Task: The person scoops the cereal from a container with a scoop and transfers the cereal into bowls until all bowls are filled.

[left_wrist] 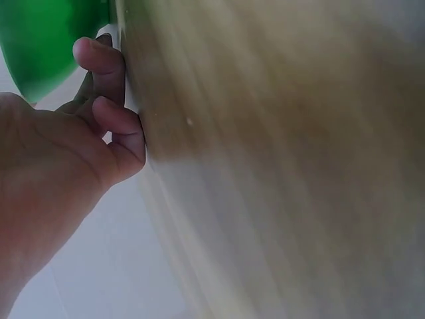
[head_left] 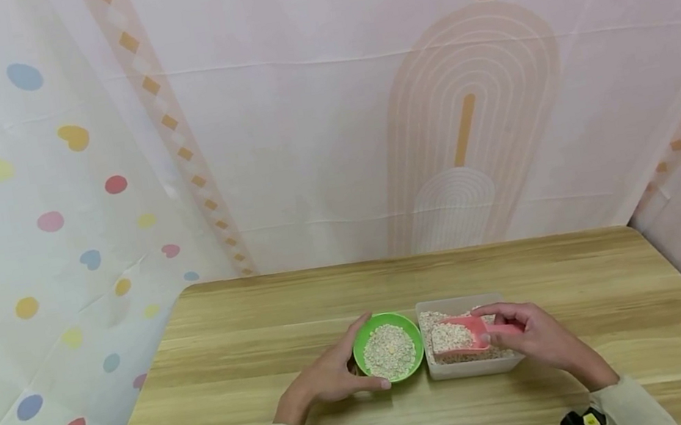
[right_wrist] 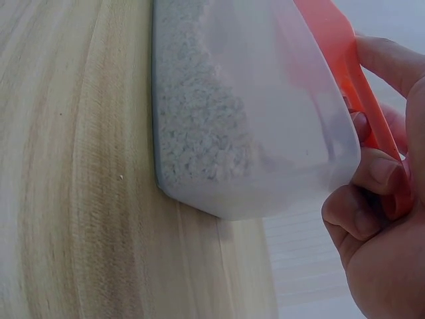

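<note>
My left hand [head_left: 329, 376] holds a green bowl [head_left: 384, 318] at its left side, thumb along the near side and a finger at the far rim. Pale oat flakes [head_left: 389, 353] lie in the bowl. In the left wrist view, the lower fingers [left_wrist: 123, 126] are bent beneath the bowl's side, at the tabletop. My right hand [head_left: 542, 335] grips the handle of a pink-red scoop [head_left: 478, 333], fingers wrapped around it in the right wrist view. The scoop carries a heap of flakes and is over a translucent plastic container [head_left: 472, 368] of the same flakes.
Bowl and container stand side by side on a wood-grain table [head_left: 250, 316]. Behind the table's far edge hangs a patterned cloth [head_left: 302, 137], with a dotted cloth [head_left: 56, 272] at the left. Dark straps sit at both wrists.
</note>
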The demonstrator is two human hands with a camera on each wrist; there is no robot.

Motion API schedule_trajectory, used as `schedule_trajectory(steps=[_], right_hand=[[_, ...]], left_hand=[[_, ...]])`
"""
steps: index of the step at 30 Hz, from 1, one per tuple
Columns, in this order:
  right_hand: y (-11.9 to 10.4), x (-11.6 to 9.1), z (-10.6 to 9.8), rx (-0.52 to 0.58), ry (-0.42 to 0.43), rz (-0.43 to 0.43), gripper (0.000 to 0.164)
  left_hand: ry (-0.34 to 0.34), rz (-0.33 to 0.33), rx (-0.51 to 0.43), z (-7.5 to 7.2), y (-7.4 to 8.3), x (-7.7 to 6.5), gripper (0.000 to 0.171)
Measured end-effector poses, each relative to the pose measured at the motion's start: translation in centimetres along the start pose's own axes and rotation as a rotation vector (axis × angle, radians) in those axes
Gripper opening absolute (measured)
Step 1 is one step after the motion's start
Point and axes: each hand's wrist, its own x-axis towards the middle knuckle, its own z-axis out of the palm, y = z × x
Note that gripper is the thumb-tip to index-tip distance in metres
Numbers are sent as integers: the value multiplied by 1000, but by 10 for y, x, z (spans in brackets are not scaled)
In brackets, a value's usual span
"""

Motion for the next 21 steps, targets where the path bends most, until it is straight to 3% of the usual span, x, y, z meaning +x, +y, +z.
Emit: schedule_trajectory(steps=[21], right_hand=[[-2, 0, -2, 51, 34, -88, 32]], left_hand=[[-59, -60, -15, -1, 0, 6, 115]])
